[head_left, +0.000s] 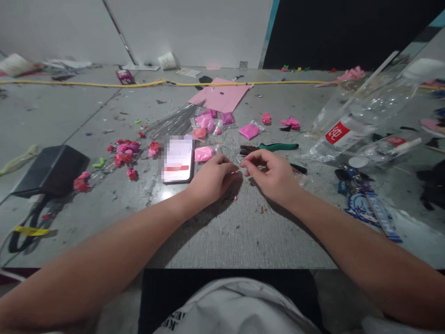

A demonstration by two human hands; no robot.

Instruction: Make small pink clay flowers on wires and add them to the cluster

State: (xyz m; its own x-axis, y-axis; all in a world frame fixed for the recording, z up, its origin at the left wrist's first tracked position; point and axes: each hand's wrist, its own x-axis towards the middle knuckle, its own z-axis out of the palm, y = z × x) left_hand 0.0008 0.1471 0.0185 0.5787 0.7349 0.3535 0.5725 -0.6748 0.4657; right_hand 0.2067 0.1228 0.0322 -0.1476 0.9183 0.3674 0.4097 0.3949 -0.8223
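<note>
Person seated at grey scuffed counter [215,232]; both bare forearms reach forward, hands meet at its centre; left hand [212,178] and right hand [271,176] are fingertip to fingertip, each grip narrow, thumb pressed to forefinger; tiny pink clay bit [238,171] shows where the tips meet, too small to tell which hand bears it; loose pink crumb [235,198] lies on the counter just below the hands.

Step in hand, as a judgement: fine pinching or shaping of that bit; whatever comes after calls for light fingertip pressure and steady wrists, since the piece is small and looks soft.

Around them: phone with blurred screen [178,158] just left of left hand; bagged pink clay lump [204,153] beside it; green-handled pliers [278,147] just behind right hand; small pink and red clay flowers [125,153] further left; flat black box [52,169] at left edge; pink paper sheet [220,96] behind; clear plastic bottle with red label [347,125] lying on its side to the right.
</note>
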